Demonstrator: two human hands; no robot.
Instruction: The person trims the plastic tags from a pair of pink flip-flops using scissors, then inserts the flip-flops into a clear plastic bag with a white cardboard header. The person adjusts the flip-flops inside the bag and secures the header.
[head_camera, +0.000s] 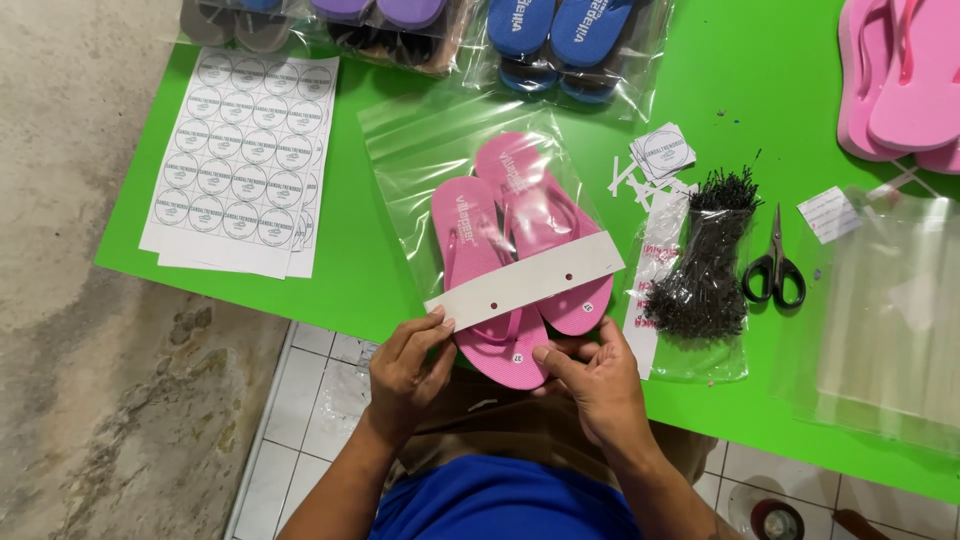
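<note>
- Currently, green table: bagged slipper pairs far, sticker sheets far left, scissors right.
- Clear bag: centre, pink slippers partly inside, heels protruding near.
- White card strip: laid across the bag mouth, seemingly unfastened.
- Left hand: pinching the strip's left end.
- Right hand: fingers closed on the near heel.

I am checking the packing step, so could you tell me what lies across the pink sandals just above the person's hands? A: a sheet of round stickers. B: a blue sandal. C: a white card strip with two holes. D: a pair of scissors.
C: a white card strip with two holes lies across the pink sandals, with the left hand at its left end; the scissors sit apart on the green table.
</note>
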